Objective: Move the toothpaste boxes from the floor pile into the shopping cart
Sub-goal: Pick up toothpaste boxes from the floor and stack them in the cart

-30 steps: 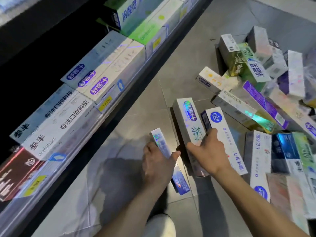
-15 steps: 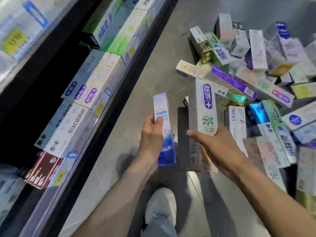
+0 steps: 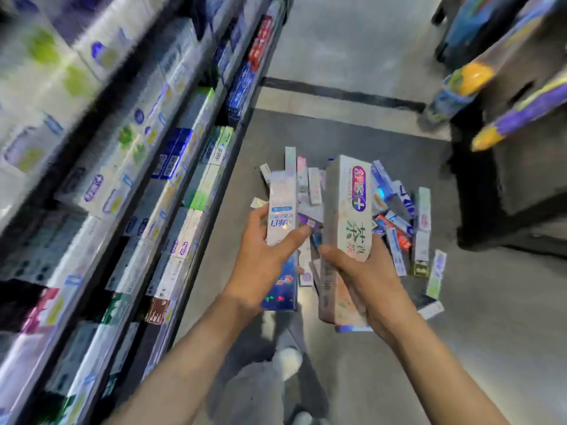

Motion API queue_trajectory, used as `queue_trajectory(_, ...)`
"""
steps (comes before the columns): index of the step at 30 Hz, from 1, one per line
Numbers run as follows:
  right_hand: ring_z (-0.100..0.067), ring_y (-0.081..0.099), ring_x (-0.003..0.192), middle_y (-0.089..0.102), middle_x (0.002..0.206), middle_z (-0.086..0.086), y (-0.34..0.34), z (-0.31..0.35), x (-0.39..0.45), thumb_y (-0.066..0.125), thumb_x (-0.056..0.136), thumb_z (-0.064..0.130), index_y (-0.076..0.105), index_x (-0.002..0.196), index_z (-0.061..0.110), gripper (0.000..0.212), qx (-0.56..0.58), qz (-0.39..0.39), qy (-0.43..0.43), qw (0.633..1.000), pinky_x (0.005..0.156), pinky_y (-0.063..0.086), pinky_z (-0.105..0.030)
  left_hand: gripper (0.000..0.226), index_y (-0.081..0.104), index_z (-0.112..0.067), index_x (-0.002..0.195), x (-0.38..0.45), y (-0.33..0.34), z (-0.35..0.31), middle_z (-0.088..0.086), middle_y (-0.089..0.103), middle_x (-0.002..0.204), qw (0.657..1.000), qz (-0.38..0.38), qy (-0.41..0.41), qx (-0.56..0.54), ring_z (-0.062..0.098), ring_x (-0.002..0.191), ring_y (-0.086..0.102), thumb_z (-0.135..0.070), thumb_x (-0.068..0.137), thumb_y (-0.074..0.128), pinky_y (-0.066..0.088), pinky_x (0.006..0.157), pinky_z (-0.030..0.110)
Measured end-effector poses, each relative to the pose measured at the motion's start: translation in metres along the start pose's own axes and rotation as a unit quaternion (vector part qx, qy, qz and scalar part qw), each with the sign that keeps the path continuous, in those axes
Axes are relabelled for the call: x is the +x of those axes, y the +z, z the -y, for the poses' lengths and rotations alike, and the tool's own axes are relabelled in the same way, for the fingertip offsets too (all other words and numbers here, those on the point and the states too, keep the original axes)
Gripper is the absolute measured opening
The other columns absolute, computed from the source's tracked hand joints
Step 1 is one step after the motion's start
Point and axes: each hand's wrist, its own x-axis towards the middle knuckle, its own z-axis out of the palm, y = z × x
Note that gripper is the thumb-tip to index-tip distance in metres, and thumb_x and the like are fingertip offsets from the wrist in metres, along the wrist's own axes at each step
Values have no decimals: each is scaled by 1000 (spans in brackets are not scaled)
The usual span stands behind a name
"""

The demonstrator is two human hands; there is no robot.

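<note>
My left hand (image 3: 265,259) grips a slim white and blue toothpaste box (image 3: 281,210), held upright at chest height. My right hand (image 3: 362,271) grips a larger white box (image 3: 348,210) with a purple logo and green characters, with a second box edge showing under it. Both boxes are lifted well above the floor. The pile of toothpaste boxes (image 3: 399,216) lies on the grey floor behind and right of my hands. No shopping cart can be made out for certain.
Store shelves (image 3: 129,167) full of toothpaste boxes run along the left. A dark stand (image 3: 506,167) with coloured items sits at the upper right. My white shoe (image 3: 287,361) is on the floor below my hands. A dark stripe (image 3: 337,93) crosses the floor beyond the pile.
Both hands have risen with their boxes as I stand up. The view has lifted away from the floor, so the pile looks smaller and farther off.
</note>
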Motion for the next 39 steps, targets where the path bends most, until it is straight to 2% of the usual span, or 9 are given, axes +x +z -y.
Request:
queue_trajectory(5, -23, 74, 100, 77, 107, -3, -56, 131, -120, 75, 85, 2, 60, 117, 15, 37, 13, -67, -70, 995, 84, 60, -36, 43, 52, -19, 121, -75, 65, -135, -2, 73, 102, 995, 86, 60, 6, 2, 83, 69, -7, 86, 76, 52, 69, 12)
queue_trajectory(13, -27, 73, 102, 74, 112, -9, -127, 188, -308, 88, 59, 28, 53, 125, 10, 77, 95, -338, -110, 930, 84, 60, -46, 49, 49, -18, 124, -192, 187, -218, 3, 67, 103, 921, 378, 82, 51, -8, 68, 64, -4, 85, 76, 50, 58, 11)
queue_trajectory(16, -35, 70, 108, 72, 118, -13, -146, 166, -388, 86, 66, 27, 53, 130, 14, 74, 132, -446, -122, 877, 95, 55, -57, 44, 51, -24, 117, -253, 226, -214, -2, 67, 96, 876, 472, 84, 58, -3, 66, 64, -8, 84, 77, 51, 54, 14)
queue_trajectory(21, -29, 72, 102, 75, 113, -10, -143, 111, -535, 83, 75, 19, 59, 126, 11, 57, 172, -609, -121, 764, 92, 57, -50, 53, 54, -34, 109, -385, 260, -185, -8, 73, 97, 774, 624, 52, 94, 18, 83, 67, -28, 70, 90, 58, 81, 58)
queue_trajectory(25, -22, 74, 92, 76, 104, -6, -118, 45, -661, 84, 74, 15, 63, 113, 17, 44, 207, -726, -109, 646, 78, 60, -37, 42, 52, -29, 115, -517, 254, -133, 0, 69, 107, 688, 717, 21, 110, 15, 78, 69, -19, 84, 78, 62, 70, 47)
queue_trajectory(28, -22, 73, 98, 74, 110, -5, -98, -13, -747, 85, 63, 30, 57, 121, 19, 65, 230, -780, -72, 578, 85, 61, -43, 41, 50, -22, 120, -620, 237, -86, 1, 69, 103, 631, 765, -6, 125, 10, 70, 69, -11, 88, 73, 57, 50, 30)
queue_trajectory(32, -20, 72, 101, 74, 111, 2, -68, -77, -848, 89, 60, 42, 57, 123, 26, 73, 250, -825, -39, 506, 89, 59, -48, 46, 52, -14, 124, -741, 205, -35, 1, 70, 104, 565, 812, -13, 147, 6, 80, 70, -9, 85, 76, 59, 71, 26)
queue_trajectory(36, -11, 73, 90, 75, 100, 9, -42, -119, -919, 90, 72, 20, 59, 113, 22, 51, 257, -857, -8, 447, 75, 58, -31, 47, 54, -13, 124, -822, 181, 3, 7, 70, 107, 489, 855, -10, 175, -1, 77, 67, -7, 84, 77, 52, 66, 14)
queue_trajectory(39, -18, 73, 96, 77, 103, 3, -35, -142, -953, 90, 69, 18, 62, 116, 20, 54, 277, -860, 17, 429, 84, 60, -43, 43, 54, -23, 117, -860, 178, 20, 4, 69, 106, 455, 870, -9, 190, -4, 76, 66, -6, 84, 77, 50, 67, 11)
